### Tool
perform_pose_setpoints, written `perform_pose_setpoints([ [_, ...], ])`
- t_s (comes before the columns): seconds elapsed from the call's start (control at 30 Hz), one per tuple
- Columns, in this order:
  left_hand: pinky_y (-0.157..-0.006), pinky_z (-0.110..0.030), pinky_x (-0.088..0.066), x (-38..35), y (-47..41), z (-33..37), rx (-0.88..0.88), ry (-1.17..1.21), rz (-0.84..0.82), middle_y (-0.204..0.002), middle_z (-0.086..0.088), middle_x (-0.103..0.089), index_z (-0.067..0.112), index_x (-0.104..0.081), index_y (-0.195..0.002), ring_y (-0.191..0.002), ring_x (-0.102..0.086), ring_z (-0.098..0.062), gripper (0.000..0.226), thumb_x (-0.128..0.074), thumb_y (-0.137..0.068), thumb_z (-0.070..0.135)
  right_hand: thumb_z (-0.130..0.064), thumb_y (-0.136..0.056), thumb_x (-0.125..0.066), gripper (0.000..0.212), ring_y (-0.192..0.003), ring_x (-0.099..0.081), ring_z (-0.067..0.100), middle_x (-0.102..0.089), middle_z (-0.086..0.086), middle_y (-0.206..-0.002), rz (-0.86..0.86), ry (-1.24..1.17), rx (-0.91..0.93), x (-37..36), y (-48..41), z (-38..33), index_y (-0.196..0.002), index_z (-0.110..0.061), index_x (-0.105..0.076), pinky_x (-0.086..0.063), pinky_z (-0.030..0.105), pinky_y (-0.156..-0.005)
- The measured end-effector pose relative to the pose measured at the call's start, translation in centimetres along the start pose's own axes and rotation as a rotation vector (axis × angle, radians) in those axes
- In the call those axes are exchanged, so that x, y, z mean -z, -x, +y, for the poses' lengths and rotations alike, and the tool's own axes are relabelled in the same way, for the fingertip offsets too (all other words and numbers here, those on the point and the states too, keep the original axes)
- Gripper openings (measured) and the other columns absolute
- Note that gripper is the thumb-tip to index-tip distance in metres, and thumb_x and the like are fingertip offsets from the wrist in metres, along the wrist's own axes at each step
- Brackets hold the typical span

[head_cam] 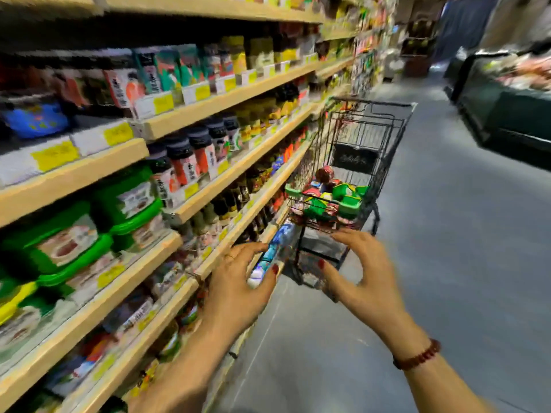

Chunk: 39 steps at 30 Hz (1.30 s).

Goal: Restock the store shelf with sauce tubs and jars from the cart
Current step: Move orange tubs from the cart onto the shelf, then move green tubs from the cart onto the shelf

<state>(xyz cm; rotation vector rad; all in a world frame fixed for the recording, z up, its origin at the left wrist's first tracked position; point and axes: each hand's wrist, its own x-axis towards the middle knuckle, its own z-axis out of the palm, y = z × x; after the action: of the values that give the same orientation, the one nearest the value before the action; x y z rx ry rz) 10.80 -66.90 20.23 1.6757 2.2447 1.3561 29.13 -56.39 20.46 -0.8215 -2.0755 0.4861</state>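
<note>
A person is standing in a store aisle, both bare hands reaching out toward a black wire cart (pixel 362 162) parked just beside the long wooden shelf (pixel 89 186). The left hand (pixel 238 289), fingers spread wide, is empty, hovering short of the cart's near end, close to the shelf edge. The right hand (pixel 362 277) is also spread wide and empty, just short of the cart's near rim. Inside the cart's basket, green-lidded sauce tubs (pixel 346 195) and red-topped jars (pixel 325 174) are piled high, so most restocking seems left. On the shelf nearest the camera, green tubs (pixel 89 234) are already sitting stacked. To the cart's right, the grey floor (pixel 447 263) is lying open, giving room to move; the picture is blurred.
</note>
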Motion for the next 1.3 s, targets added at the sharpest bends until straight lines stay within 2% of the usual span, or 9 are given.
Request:
perform_pose_setpoints([
  [0.1,-0.08,-0.008,-0.031,-4.4,-2.2,0.6,-0.023,-0.031,-0.07,-0.107,0.006,-0.064,0.022,-0.065,-0.108,-0.1,-0.053,-0.006,0.042,-0.052,-0.074,0.043,-0.038,-0.076,-0.064,0.041,-0.114,-0.053,0.015,-0.063,-0.001,-0.118,0.032,0.077,-0.076,1.7,0.1,4.5,-0.112,-0.019,-0.064,-0.031,0.016,-0.097],
  [0.2,-0.084,-0.011,-0.034,-8.4,-4.9,1.3,-0.075,-0.038,-0.123,-0.105,0.003,-0.066,0.019,-0.066,-0.106,-0.1,-0.052,-0.006,0.041,-0.052,-0.074,0.04,-0.04,-0.075,-0.063,0.041,-0.113,-0.056,0.021,-0.064,0.0,-0.117,0.064,0.129,-0.15,2.7,0.1,8.9,-0.11,-0.019,-0.064,-0.031,0.02,-0.097],
  [0.33,-0.083,-0.02,-0.04,-13.8,-8.5,1.3,-0.129,-0.045,-0.163,-0.102,0.0,-0.067,0.016,-0.066,-0.103,-0.096,-0.057,-0.014,0.042,-0.051,-0.073,0.04,-0.038,-0.074,-0.067,0.042,-0.114,-0.056,0.026,-0.064,0.003,-0.119,0.061,0.213,-0.257,3.3,-0.7,14.1,-0.111,-0.018,-0.065,-0.044,0.036,-0.097],
  [0.43,-0.082,-0.018,-0.037,-17.7,-11.8,0.6,-0.073,-0.04,-0.196,-0.103,0.0,-0.066,0.017,-0.066,-0.105,-0.096,-0.058,-0.018,0.039,-0.056,-0.072,0.035,-0.04,-0.075,-0.066,0.043,-0.115,-0.056,0.025,-0.063,0.003,-0.119,0.039,0.252,-0.307,2.8,-2.9,17.7,-0.113,-0.019,-0.065,-0.049,0.043,-0.095],
  [0.6,-0.085,-0.029,-0.043,-23.8,-19.3,-0.9,-0.059,-0.044,-0.215,-0.106,0.0,-0.065,0.018,-0.066,-0.108,-0.1,-0.059,-0.021,0.038,-0.061,-0.073,0.029,-0.044,-0.077,-0.063,0.045,-0.119,-0.052,0.021,-0.061,-0.001,-0.123,-0.048,0.284,-0.336,1.5,-9.6,23.7,-0.115,-0.021,-0.063,-0.045,0.041,-0.1],
  [0.8,-0.089,-0.036,-0.045,-29.8,-27.5,-1.6,0.042,-0.005,-0.196,-0.109,0.0,-0.064,0.018,-0.064,-0.111,-0.104,-0.056,-0.02,0.031,-0.068,-0.08,0.018,-0.055,-0.078,-0.052,0.051,-0.118,-0.052,0.018,-0.061,-0.003,-0.123,-0.048,0.249,-0.383,1.9,-16.9,30.4,-0.116,-0.021,-0.064,-0.038,0.029,-0.098],
  [1.07,-0.094,-0.037,-0.045,-38.7,-34.9,-1.3,0.137,-0.06,-0.208,-0.114,0.004,-0.061,0.023,-0.061,-0.115,-0.109,-0.054,-0.017,0.034,-0.066,-0.082,0.022,-0.047,-0.08,-0.057,0.049,-0.127,-0.043,0.013,-0.053,-0.006,-0.131,-0.159,0.147,-0.401,2.6,-24.2,42.5,-0.123,-0.025,-0.058,-0.038,0.033,-0.107],
  [1.2,-0.095,-0.038,-0.043,-42.7,-37.8,-0.2,0.248,-0.131,-0.126,-0.114,0.001,-0.062,0.021,-0.062,-0.115,-0.111,-0.054,-0.02,0.035,-0.068,-0.081,0.02,-0.047,-0.081,-0.057,0.05,-0.128,-0.042,0.012,-0.051,-0.007,-0.133,-0.264,0.105,-0.34,3.6,-28.2,48.4,-0.125,-0.024,-0.057,-0.036,0.029,-0.105],
  [1.3,-0.092,-0.034,-0.041,-45.2,-39.6,1.6,0.322,-0.174,-0.074,-0.115,-0.001,-0.062,0.017,-0.062,-0.116,-0.111,-0.055,-0.021,0.035,-0.068,-0.081,0.018,-0.046,-0.079,-0.056,0.049,-0.12,-0.041,0.005,-0.053,-0.009,-0.129,-0.298,0.028,-0.325,4.7,-31.3,52.0,-0.123,-0.025,-0.059,-0.032,0.022,-0.103],
])
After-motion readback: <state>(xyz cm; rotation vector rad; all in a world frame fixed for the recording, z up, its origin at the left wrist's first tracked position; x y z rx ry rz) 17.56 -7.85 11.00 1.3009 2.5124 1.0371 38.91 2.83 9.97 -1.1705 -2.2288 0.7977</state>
